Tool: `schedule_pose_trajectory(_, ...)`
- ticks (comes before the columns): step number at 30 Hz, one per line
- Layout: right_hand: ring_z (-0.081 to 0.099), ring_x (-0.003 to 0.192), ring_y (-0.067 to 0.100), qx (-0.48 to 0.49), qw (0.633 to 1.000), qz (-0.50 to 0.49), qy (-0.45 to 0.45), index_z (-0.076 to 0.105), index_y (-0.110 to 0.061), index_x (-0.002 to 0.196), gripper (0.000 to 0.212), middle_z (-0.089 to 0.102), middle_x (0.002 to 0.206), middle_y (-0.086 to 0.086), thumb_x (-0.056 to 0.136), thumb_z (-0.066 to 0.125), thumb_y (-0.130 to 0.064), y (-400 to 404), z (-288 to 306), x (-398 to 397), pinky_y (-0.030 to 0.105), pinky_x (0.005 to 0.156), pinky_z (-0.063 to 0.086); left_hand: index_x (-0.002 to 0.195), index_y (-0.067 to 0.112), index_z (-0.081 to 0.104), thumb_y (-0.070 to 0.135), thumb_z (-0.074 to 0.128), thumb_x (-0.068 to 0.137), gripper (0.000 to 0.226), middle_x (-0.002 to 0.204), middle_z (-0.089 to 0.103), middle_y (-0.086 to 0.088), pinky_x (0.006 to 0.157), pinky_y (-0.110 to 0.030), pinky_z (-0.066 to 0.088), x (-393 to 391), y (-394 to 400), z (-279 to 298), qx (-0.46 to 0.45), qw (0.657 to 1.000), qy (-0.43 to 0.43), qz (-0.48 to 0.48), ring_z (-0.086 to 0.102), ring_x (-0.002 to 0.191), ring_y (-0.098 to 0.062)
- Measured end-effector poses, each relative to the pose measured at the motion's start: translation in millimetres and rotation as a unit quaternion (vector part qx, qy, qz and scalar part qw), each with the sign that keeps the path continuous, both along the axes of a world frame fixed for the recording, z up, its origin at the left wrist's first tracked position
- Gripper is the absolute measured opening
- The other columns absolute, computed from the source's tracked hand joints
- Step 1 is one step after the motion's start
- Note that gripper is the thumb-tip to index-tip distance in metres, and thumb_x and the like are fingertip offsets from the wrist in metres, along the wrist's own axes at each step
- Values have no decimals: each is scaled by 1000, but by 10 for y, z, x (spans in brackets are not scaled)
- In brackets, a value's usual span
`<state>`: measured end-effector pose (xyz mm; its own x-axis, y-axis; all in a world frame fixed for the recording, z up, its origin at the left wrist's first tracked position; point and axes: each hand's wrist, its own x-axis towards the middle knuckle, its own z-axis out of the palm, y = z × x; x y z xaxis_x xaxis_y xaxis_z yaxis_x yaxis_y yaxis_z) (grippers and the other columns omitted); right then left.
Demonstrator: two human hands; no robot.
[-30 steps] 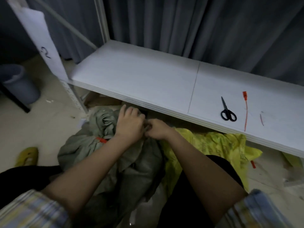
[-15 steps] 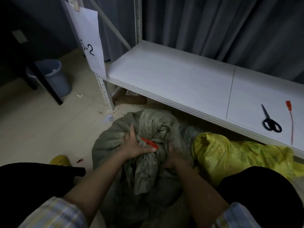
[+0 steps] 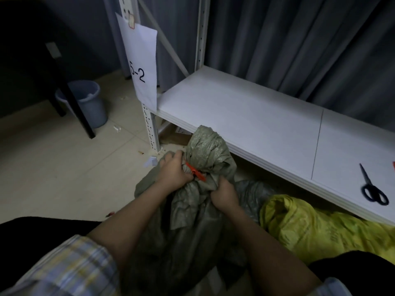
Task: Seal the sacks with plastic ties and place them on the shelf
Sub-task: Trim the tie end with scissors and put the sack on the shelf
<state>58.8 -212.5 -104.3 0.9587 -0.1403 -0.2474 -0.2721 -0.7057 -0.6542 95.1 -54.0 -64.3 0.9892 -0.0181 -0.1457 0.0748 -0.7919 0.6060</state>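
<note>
Fingers: left hand [image 3: 174, 170] and right hand [image 3: 224, 192] clench grey sack [image 3: 192, 221] neck
Tie: red plastic tie [image 3: 195, 173] cinched
Handling: soft, slippery, probably heavy (grip below tie)

Two sacks lie on the floor: one grey-green sack [image 3: 192, 227] and one yellow sack [image 3: 316, 229]. One red tie [image 3: 195, 171], one pair of scissors [image 3: 373, 188], one blue bucket [image 3: 89, 103], one paper label [image 3: 142, 67].

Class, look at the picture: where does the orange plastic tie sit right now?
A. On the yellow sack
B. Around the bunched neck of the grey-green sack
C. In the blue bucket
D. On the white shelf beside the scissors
B: the orange tie sits at the gathered neck of the grey-green sack, next to the left hand that grips it.
</note>
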Motion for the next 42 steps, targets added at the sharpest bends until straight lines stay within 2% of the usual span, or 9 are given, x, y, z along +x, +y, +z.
schedule_pose_trajectory(9,59,104,38,-45,995,9,-89,53,-10,110,28,64,110,19,82,51,-12,261,708,-263,36,82,48,131,14,37,21,67,77,62,129,35,-18,97,-37,33,-288,221,712,-4,998,-62,23,30,124,-38)
schedule_pose_trajectory(14,60,95,37,-16,989,0,-150,55,-8,106,26,65,99,17,80,51,-6,344,1062,-549,29,70,44,136,20,37,23,63,82,60,125,37,-22,99,-37,32,-518,299,960,-25,995,-99,23,31,124,-41)
schedule_pose_trajectory(19,61,85,33,24,973,-17,-227,57,-6,97,22,66,91,15,78,49,1,395,1336,-812,34,68,50,135,26,39,16,60,82,58,121,38,-20,101,-37,32,-677,347,1118,-55,990,-129,11,33,123,-39)
schedule_pose_trajectory(25,58,71,21,55,955,-25,-289,58,-10,105,30,62,81,3,80,49,3,352,1607,-1080,29,61,46,123,15,47,8,56,80,44,106,37,-12,96,-32,34,-798,260,1359,-62,980,-189,-13,36,116,-32)
schedule_pose_trajectory(30,60,74,25,35,943,-20,-330,56,-7,91,19,65,82,8,77,47,2,401,1822,-1120,38,65,52,97,21,48,9,59,79,24,103,34,-5,101,-43,38,-813,379,1522,-64,974,-217,-20,37,114,-31)
schedule_pose_trajectory(35,58,73,21,51,937,-10,-346,54,-10,86,14,65,80,6,78,49,0,449,1974,-1191,28,57,40,90,20,45,9,61,81,21,101,32,-4,97,-36,37,-839,408,1571,-95,963,-251,-8,38,111,-25)
schedule_pose_trajectory(37,58,78,16,76,943,12,-324,54,-13,93,15,65,88,2,80,56,-7,445,2093,-1167,25,59,39,92,16,49,9,61,81,17,103,36,-8,96,-34,35,-808,445,1635,-117,957,-265,12,37,110,-25)
schedule_pose_trajectory(40,60,93,15,208,952,83,-208,49,-17,113,42,62,103,1,75,66,-13,321,2219,-1090,24,72,47,94,11,52,9,60,81,15,108,41,-13,92,-30,34,-742,490,1735,-139,947,-289,23,36,107,-22)
schedule_pose_trajectory(42,54,110,16,152,958,118,-212,43,-18,126,62,55,118,0,71,70,-20,174,2220,-1044,32,90,47,90,10,53,6,59,81,12,106,40,-10,85,-22,32,-735,467,1804,-149,942,-299,5,34,101,-15)
